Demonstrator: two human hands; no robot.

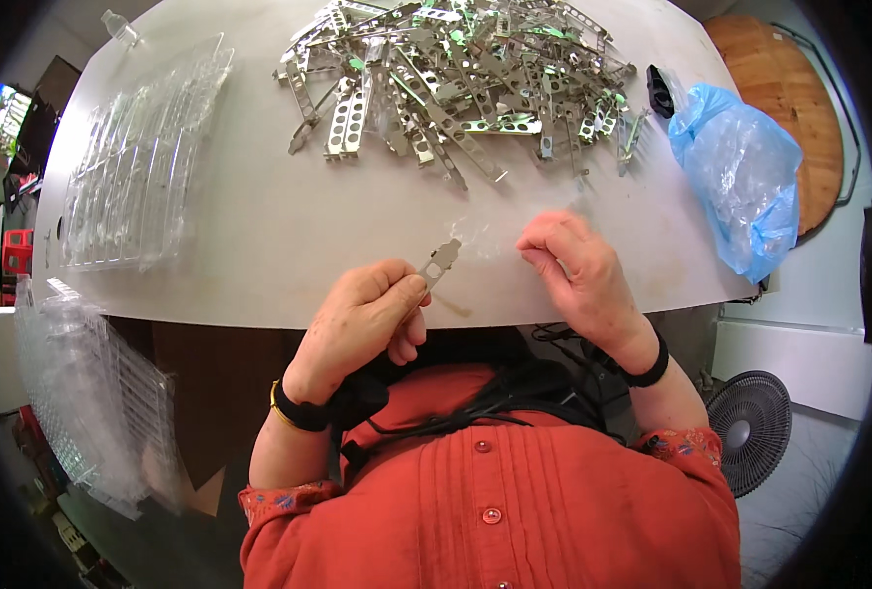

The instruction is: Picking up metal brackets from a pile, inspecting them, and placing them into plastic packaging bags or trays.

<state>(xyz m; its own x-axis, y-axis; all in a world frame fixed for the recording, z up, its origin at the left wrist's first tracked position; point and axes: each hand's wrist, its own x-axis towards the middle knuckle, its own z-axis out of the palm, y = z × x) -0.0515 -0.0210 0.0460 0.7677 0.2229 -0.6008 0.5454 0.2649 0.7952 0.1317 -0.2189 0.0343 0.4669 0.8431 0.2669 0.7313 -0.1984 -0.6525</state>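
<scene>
Your left hand pinches one flat metal bracket between thumb and fingers, above the bench near its close edge. Your right hand is curled, fingertips near the thumb; whether it holds anything, you can't tell. You seem to be working on this single piece, which calls for a steady left pinch. Beyond lies the bracket pile.
</scene>
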